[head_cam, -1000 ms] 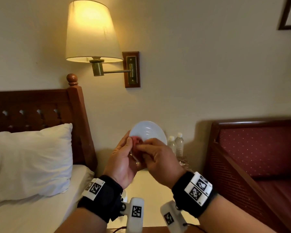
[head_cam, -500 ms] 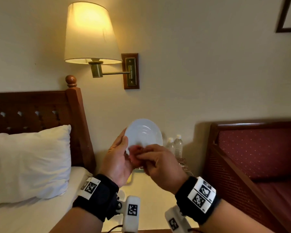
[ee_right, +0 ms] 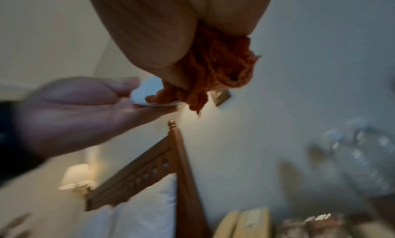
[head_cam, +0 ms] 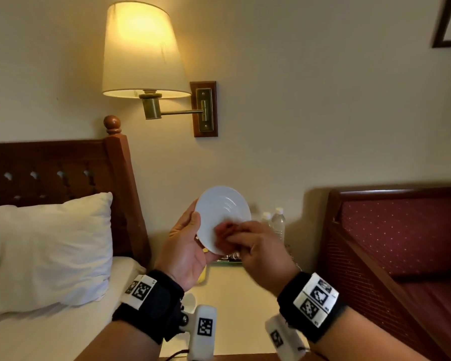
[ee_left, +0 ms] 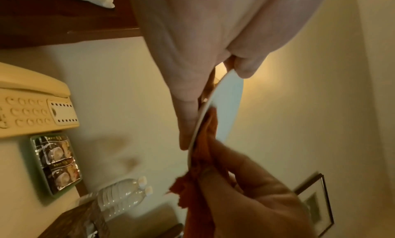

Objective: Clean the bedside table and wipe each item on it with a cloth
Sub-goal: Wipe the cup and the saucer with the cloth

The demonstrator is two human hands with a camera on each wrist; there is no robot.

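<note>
A small white saucer (head_cam: 220,212) is held up in the air, tilted toward me, above the cream bedside table (head_cam: 235,290). My left hand (head_cam: 185,246) grips the saucer by its left rim, thumb on the front and fingers behind; the same saucer (ee_left: 228,106) shows edge-on in the left wrist view. My right hand (head_cam: 255,246) holds a bunched orange-red cloth (head_cam: 223,231) and presses it on the saucer's lower right face. That cloth (ee_right: 215,72) fills the right palm in the right wrist view.
On the table stand two water bottles (head_cam: 275,222), a cream telephone (ee_left: 32,103) and a green tray of sachets (ee_left: 55,164). A bed with a white pillow (head_cam: 50,246) and wooden headboard (head_cam: 115,194) lies left. A red bench (head_cam: 401,243) is right, a lit wall lamp (head_cam: 143,50) above.
The cloth in my right hand has slid from the saucer's lower left toward its lower right. The saucer has turned a little more toward me in my left hand.
</note>
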